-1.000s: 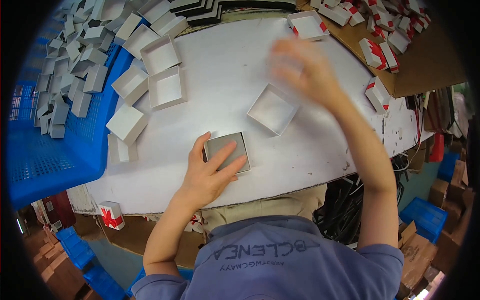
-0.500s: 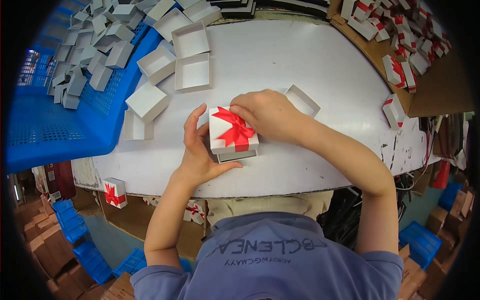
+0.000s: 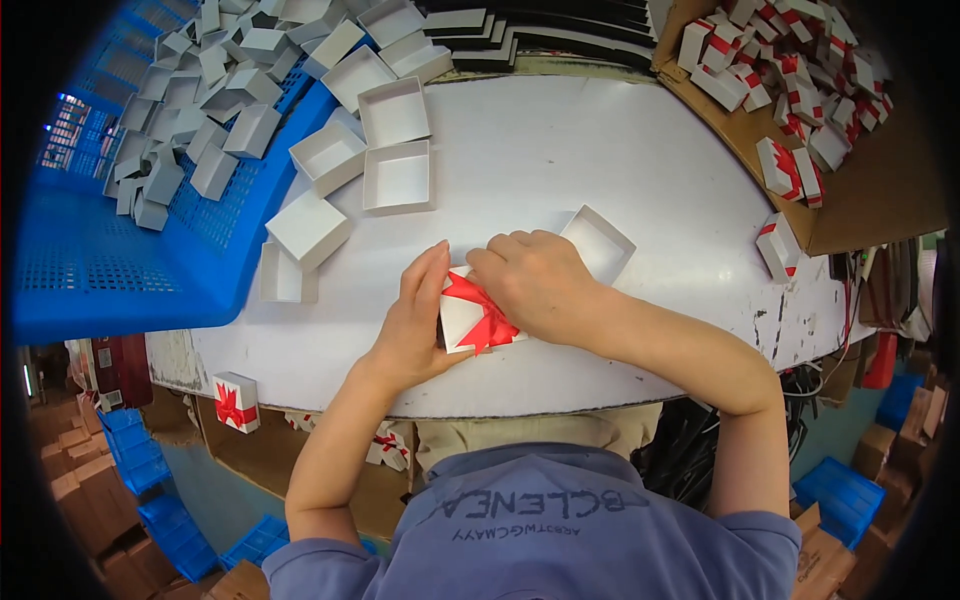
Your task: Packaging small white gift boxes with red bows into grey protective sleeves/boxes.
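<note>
Lid-fitting step. The left hand point(image 3: 415, 325) and right hand point(image 3: 535, 285) close their fingers around a small white cardboard gift box with a red ribbon bow point(image 3: 478, 315) near the white surface's point(image 3: 600, 150) front edge. Judged next requirement: even downward pressure to seat the lid.

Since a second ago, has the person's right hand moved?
Yes. The right hand has come back across the white table, from beyond the open box onto the lid with the red bow.
</note>
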Action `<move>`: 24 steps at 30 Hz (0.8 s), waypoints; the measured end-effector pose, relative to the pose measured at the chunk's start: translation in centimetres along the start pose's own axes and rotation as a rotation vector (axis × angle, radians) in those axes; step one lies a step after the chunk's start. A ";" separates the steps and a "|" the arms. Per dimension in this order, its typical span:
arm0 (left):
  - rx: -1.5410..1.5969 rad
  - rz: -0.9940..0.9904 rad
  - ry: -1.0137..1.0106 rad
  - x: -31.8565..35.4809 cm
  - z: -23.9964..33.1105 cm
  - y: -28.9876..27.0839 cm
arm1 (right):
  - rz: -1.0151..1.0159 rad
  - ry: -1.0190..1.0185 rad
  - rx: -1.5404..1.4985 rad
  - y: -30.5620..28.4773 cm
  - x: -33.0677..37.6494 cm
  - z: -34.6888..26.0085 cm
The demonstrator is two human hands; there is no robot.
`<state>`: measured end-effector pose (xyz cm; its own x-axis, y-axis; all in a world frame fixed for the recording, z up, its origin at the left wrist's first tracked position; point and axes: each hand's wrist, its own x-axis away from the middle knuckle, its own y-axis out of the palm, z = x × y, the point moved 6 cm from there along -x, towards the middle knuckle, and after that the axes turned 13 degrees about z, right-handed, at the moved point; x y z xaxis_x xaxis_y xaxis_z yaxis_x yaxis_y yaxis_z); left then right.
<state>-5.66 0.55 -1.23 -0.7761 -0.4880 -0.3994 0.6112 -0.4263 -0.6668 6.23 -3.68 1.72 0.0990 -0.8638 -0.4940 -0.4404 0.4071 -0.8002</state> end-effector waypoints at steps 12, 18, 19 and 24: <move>0.313 0.169 -0.042 0.9 -0.2 -0.9 | -0.020 0.052 -0.282 -2.9 -0.7 0.7; 0.161 0.075 0.008 0.0 0.4 -1.3 | -0.245 -0.138 -0.070 -1.6 0.9 -1.7; -0.078 0.006 0.123 -0.1 1.1 -1.2 | -0.242 -0.137 -0.059 -1.2 1.7 -2.0; -0.216 -0.067 0.108 0.4 1.9 -1.1 | -0.214 -0.092 0.061 -0.2 3.2 -2.0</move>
<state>-6.39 -0.62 0.58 -0.8331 -0.3752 -0.4064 0.5192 -0.2772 -0.8085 4.86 -7.13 0.91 0.2666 -0.9026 -0.3379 -0.3458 0.2376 -0.9077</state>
